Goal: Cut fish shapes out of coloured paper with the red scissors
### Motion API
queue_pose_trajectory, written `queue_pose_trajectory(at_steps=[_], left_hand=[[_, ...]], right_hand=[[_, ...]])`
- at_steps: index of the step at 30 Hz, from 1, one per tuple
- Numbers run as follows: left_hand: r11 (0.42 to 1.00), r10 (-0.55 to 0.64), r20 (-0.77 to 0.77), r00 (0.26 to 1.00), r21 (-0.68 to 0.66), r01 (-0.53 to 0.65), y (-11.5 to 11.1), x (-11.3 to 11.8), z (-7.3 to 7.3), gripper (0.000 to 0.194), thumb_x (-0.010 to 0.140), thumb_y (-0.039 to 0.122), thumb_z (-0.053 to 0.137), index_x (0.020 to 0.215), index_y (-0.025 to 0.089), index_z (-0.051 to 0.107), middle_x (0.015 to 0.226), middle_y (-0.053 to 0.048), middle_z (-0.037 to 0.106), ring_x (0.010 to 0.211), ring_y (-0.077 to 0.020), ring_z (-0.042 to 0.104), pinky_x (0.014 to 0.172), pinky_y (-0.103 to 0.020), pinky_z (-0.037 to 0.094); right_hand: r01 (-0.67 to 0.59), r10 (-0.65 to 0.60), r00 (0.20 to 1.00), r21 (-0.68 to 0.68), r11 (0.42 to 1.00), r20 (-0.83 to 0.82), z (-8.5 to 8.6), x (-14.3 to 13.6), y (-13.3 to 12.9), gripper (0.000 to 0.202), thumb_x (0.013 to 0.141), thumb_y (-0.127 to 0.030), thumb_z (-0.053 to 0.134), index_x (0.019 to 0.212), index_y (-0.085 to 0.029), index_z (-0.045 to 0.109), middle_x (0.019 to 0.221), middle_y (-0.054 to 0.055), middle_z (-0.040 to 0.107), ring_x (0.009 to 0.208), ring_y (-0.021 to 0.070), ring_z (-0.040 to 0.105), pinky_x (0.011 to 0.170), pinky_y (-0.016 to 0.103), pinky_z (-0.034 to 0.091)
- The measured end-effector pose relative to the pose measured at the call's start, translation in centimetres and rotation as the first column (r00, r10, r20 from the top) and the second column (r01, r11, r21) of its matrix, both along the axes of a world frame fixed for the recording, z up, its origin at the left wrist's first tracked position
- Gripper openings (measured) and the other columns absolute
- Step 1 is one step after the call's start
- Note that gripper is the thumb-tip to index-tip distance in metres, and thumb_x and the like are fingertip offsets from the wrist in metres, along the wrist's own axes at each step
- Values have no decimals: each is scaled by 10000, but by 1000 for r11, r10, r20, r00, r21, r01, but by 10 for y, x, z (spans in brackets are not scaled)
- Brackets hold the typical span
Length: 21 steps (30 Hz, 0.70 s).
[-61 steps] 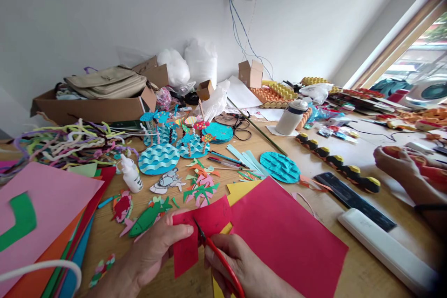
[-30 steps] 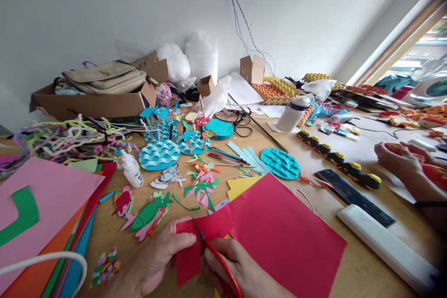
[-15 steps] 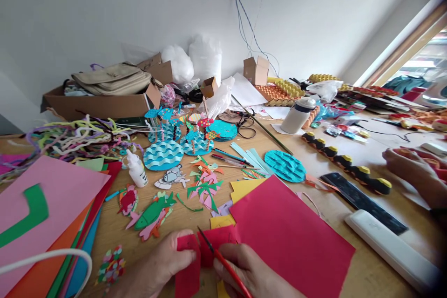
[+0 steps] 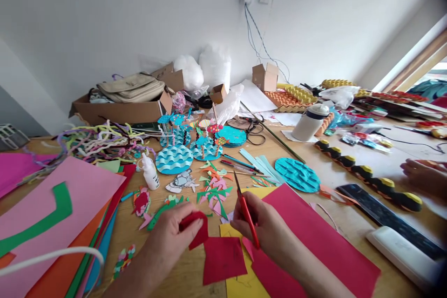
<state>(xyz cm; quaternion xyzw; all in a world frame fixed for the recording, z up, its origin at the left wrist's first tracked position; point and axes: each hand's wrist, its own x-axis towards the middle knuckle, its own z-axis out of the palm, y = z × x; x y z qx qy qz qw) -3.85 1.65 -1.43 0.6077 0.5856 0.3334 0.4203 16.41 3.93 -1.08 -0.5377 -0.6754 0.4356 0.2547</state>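
My left hand (image 4: 181,226) pinches a small red paper piece (image 4: 198,231), raised above the table near the green paper fish. In my right hand (image 4: 261,219) is a pair of red-handled scissors (image 4: 244,205), its dark blades pointing up and away with nothing between them. Between the hands lies a loose red paper square (image 4: 224,260), partly over yellow paper (image 4: 240,287) with pencil lines. A large red sheet (image 4: 314,242) lies under and beyond my right forearm. Colourful paper scraps (image 4: 214,188) are scattered just ahead of both hands.
Coloured sheets (image 4: 70,195) are stacked at left beside a white glue bottle (image 4: 150,172). Blue wavy discs (image 4: 174,158) stand mid-table. A white bottle (image 4: 309,123), an egg-carton caterpillar (image 4: 363,172) and a white case (image 4: 401,256) are at right. Another person's hand (image 4: 426,177) is at the right edge.
My left hand has lifted its red piece up, away from the other red piece, which now lies on the table. My right hand has raised the scissors. The view has shifted left.
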Motion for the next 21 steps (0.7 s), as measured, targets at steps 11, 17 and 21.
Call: queue_pose_trajectory(at_steps=[11, 17, 21], left_hand=[[949, 307, 586, 750, -131, -287, 42, 22, 24, 255, 577, 307, 730, 744, 172, 592, 581, 43, 633, 508, -105, 529, 497, -192, 447], [937, 301, 639, 708, -58, -346, 46, 14, 23, 272, 646, 371, 685, 870, 223, 643, 710, 25, 684, 656, -140, 610, 595, -194, 483], [959, 244, 614, 750, -38, -281, 49, 19, 27, 226, 600, 319, 718, 778, 190, 667, 661, -1, 696, 605, -163, 618, 554, -218, 484]], right_hand=[[6, 17, 910, 54, 999, -415, 26, -43, 32, 189, 590, -129, 598, 703, -191, 461, 602, -55, 471, 532, 102, 403, 492, 211, 315], [59, -37, 770, 14, 998, -638, 29, -54, 43, 202, 553, -153, 574, 680, -196, 422, 591, -63, 465, 534, 97, 412, 498, 209, 322], [76, -52, 701, 1, 997, -711, 34, -60, 43, 238, 539, -202, 619, 683, -194, 430, 571, -68, 451, 510, 85, 385, 489, 205, 307]])
